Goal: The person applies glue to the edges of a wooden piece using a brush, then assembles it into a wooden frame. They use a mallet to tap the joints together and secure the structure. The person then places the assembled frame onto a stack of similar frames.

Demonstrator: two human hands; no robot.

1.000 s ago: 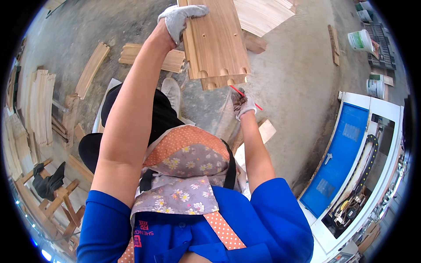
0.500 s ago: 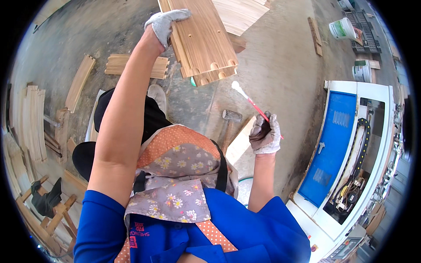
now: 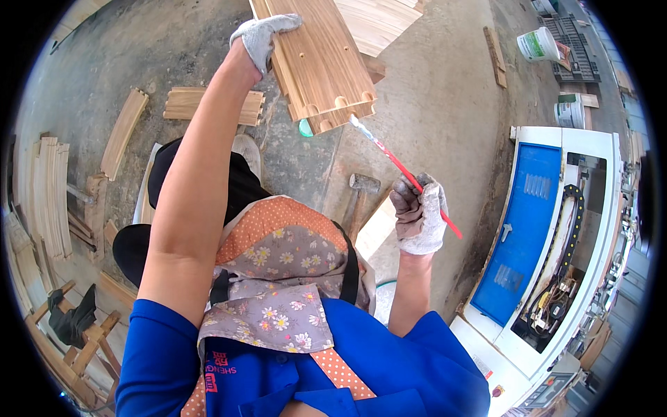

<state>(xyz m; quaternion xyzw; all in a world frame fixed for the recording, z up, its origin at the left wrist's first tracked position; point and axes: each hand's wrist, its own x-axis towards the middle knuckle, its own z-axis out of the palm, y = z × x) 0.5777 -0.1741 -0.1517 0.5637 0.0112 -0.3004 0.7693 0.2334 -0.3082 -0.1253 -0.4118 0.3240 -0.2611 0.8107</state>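
Note:
At the top middle, my left hand (image 3: 256,43), in a light work glove, grips the left edge of brown wooden boards (image 3: 323,66), which look stacked. The boards' near end has rounded notches, and small holes show in the top face. My right hand (image 3: 421,215), in a soiled glove, is closed around a thin red-handled brush (image 3: 403,169). White paste coats the brush tip, which is at the right part of the notched end. Whether it touches the wood I cannot tell for sure.
A grey-headed mallet (image 3: 365,183) stands below the boards. Pale planks (image 3: 379,24) lie behind them. Loose boards (image 3: 125,133) and stacked planks (image 3: 50,198) are at left. On the right are a white machine with a blue door (image 3: 521,229) and a white bucket (image 3: 537,45).
My right hand has brought the brush up and left, so its tip is now at the boards' notched end. The left hand and the boards have stayed nearly still.

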